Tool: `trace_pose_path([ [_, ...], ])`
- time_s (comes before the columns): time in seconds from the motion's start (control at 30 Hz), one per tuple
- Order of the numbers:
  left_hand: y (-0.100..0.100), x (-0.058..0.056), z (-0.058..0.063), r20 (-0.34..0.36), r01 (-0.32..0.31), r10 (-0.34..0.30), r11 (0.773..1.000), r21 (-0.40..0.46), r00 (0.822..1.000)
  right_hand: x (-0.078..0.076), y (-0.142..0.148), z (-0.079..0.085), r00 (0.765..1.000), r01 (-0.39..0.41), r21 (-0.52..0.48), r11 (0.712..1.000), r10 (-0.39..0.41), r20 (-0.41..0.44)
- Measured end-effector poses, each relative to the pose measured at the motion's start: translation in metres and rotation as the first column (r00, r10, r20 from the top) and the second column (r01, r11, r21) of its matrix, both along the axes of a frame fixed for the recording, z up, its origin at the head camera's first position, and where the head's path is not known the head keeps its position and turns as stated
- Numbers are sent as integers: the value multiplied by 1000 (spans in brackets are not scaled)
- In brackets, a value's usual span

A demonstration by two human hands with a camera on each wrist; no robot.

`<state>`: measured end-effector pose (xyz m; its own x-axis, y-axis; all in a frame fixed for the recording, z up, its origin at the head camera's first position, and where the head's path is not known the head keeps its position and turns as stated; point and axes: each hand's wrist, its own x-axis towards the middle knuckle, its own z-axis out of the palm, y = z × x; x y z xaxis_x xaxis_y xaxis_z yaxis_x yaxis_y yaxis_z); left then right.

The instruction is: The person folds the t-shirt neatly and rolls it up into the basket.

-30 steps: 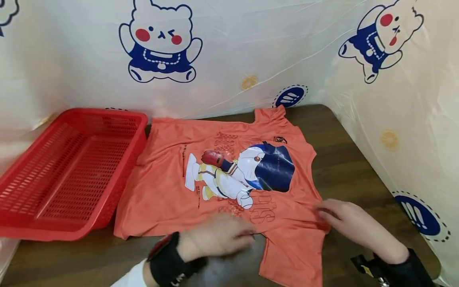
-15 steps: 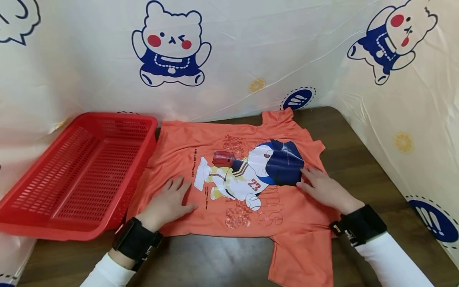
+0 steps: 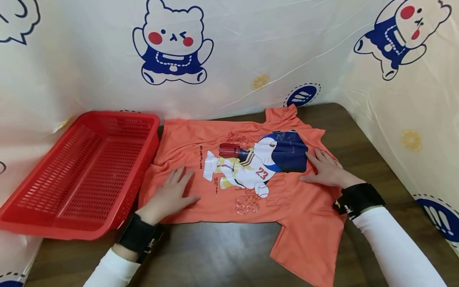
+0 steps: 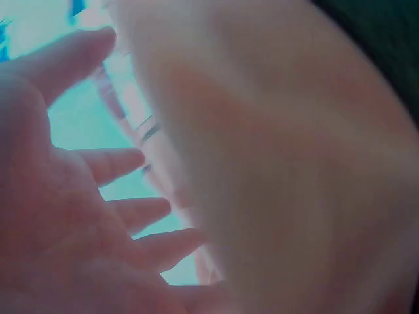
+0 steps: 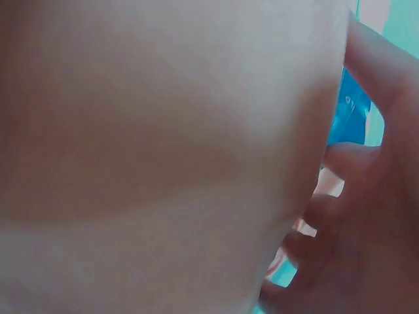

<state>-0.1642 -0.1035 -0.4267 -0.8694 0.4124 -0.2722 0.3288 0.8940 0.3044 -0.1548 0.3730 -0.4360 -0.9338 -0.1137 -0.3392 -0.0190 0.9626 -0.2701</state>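
Observation:
An orange T-shirt [image 3: 229, 207] with a printed cartoon baseball player lies spread on the table, its collar end to the right and hem to the left. My left hand [image 3: 170, 195] rests on the cloth near the hem, fingers spread. On the upper chest, beside the dark blue cap of the print, my right hand [image 3: 327, 169] lies with its fingers fairly straight. The near sleeve [image 3: 310, 251] points toward me; the far one reaches the back edge of the table. In the left wrist view the spread fingers [image 4: 141, 216] show; a blurred surface fills much of both wrist views.
A red plastic basket [image 3: 125, 223] with slotted sides stands at the left, against the shirt's hem. The brown wooden table [image 3: 215, 255] has a rounded far right corner. White sheeting [image 3: 229, 52] with bear prints hangs behind and to the right.
Both hands have come onto the shirt, the left moving leftward to the hem end and the right up onto the chest. Over the last half second the shirt has shifted slightly away and rightward.

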Motion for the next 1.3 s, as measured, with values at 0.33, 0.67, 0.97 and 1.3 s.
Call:
trace_pose_path([
  [0.33,-35,38,-1,-89,31,-33,999,-28,995,-16,16,3,999,-31,-20,999,30,-9],
  [0.67,-56,96,-4,-312,70,-87,995,-67,946,68,-42,25,858,-246,-6,969,214,-467],
  [0.97,-69,102,-5,-519,178,-184,982,-62,835,150,-84,24,942,-336,31,941,336,2],
  [1.3,-69,91,7,-279,-18,75,980,199,957,168,-69,17,965,-190,-132,973,161,-206],
])
